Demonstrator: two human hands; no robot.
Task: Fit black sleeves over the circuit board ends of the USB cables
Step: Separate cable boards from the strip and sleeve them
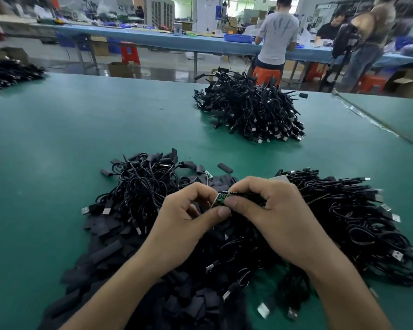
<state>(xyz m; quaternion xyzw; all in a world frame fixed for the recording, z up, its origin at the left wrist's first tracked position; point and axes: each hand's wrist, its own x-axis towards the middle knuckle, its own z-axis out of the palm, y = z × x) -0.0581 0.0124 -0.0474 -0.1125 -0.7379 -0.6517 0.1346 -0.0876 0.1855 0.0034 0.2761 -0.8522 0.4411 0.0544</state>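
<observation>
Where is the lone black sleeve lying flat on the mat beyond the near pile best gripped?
Pinch the lone sleeve across its two long edges at mid-length, coming straight down from above. It lies flat on the mat, apart from the pile, so only its thin sides offer a grip.

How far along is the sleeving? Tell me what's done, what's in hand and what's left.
Done, apparently: the far pile shows cables with sleeved ends. In hand: the left hand and right hand pinch one circuit board, its green face not yet covered. Left: a large cable pile at the right and a heap of loose sleeves at the near left, so much seems to remain.
</observation>
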